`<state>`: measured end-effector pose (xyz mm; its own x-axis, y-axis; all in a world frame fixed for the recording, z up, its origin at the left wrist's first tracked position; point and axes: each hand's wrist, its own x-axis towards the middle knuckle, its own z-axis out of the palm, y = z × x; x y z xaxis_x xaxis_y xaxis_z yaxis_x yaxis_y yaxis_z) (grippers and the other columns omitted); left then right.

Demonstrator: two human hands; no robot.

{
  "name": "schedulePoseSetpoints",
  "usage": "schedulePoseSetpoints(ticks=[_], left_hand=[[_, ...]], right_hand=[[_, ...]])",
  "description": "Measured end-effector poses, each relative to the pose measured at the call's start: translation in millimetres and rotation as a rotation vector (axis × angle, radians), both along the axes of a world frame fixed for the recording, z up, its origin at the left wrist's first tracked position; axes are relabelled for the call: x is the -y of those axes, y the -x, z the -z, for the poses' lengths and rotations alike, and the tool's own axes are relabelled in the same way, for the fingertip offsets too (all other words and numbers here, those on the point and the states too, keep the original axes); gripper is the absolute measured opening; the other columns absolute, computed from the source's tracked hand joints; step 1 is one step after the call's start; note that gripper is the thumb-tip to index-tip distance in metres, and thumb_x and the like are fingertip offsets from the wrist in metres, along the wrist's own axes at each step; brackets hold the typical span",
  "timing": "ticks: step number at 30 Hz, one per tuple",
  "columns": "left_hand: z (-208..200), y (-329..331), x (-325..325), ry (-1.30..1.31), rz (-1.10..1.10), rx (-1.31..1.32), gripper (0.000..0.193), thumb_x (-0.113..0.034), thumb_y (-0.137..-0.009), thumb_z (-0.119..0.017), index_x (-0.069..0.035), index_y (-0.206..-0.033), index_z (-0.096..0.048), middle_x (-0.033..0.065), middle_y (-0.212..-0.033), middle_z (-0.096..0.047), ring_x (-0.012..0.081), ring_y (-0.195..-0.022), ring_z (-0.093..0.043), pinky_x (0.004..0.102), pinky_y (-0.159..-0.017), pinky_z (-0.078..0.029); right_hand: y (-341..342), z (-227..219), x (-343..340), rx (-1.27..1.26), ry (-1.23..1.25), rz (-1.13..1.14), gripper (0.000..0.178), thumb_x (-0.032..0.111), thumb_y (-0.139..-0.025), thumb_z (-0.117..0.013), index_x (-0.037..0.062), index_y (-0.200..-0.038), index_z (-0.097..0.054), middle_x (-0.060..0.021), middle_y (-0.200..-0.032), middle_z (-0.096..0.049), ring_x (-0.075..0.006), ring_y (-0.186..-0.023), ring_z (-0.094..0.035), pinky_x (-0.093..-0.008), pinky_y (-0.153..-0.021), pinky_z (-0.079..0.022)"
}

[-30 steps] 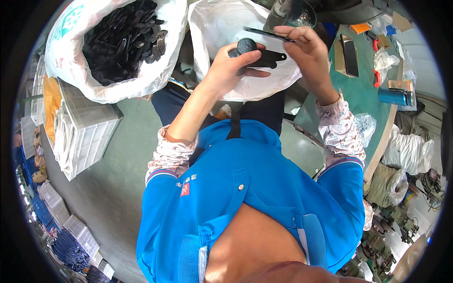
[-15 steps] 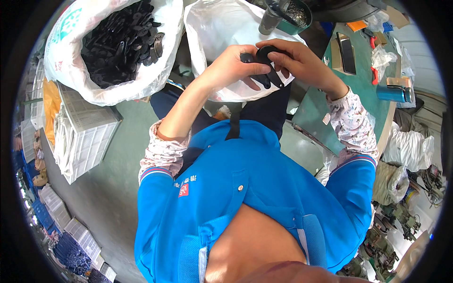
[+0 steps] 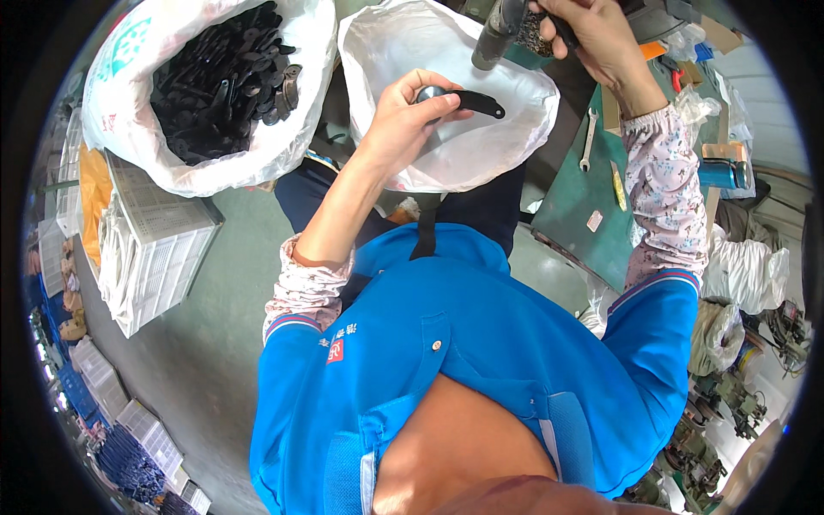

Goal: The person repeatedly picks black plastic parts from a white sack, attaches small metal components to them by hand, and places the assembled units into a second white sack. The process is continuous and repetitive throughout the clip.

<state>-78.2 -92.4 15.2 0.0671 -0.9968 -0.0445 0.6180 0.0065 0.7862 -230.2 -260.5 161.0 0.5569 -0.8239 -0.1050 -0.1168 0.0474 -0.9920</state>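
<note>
My left hand [image 3: 402, 116] is closed on a flat black lever-like part [image 3: 479, 104] with a rounded head and a small hole near its narrow end. It is over the open white bag [image 3: 498, 153] between my knees. Farther right and away, my right hand [image 3: 603, 39] grips another dark part [image 3: 565, 33], partly hidden by the fingers. Its fingertips are beside a green tub [image 3: 525, 58] of small metal pieces. A dark grey cylinder [image 3: 491, 45] stands at the tub's left.
At left, a white bag [image 3: 129, 142] is full of black parts [image 3: 219, 99]. Below it stands a white plastic crate [image 3: 167, 257]. The green workbench [image 3: 571, 202] at right bears a wrench [image 3: 589, 139], a yellow cutter [image 3: 618, 186] and a blue bottle [image 3: 723, 174].
My hands have come apart. The right one has moved right and away to the tub with a dark part; the left stays over the bag, its black part now pointing right.
</note>
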Motion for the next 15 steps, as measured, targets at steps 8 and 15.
schedulePoseSetpoints(ticks=[8, 15], left_hand=[[-6.5, 3.2, 2.6, -0.065, -0.087, 0.240, 0.038, 0.000, -0.078, -0.072, -0.001, -0.111, -0.053, 0.0102, -0.094, -0.067, 0.0106, -0.075, -0.062, 0.0225, -0.066, -0.051], [0.9, 13.5, 2.8, -0.034, -0.044, -0.168, 0.037, -0.005, -0.082, -0.070, -0.002, -0.113, -0.051, 0.0101, -0.098, -0.065, 0.0142, -0.077, -0.062, 0.0272, -0.074, -0.050]], right_hand=[[39.2, 89.6, -50.0, -0.134, 0.333, -0.226, 0.034, 0.019, -0.091, -0.063, 0.0044, -0.121, -0.057, -0.0059, -0.098, -0.063, -0.0121, -0.080, -0.064, -0.0242, -0.074, -0.051], [31.1, 98.7, -82.5, -0.093, 0.266, -0.224, 0.033, 0.017, -0.086, -0.068, -0.0003, -0.113, -0.060, -0.0112, -0.081, -0.069, -0.0123, -0.067, -0.064, -0.0232, -0.060, -0.049]])
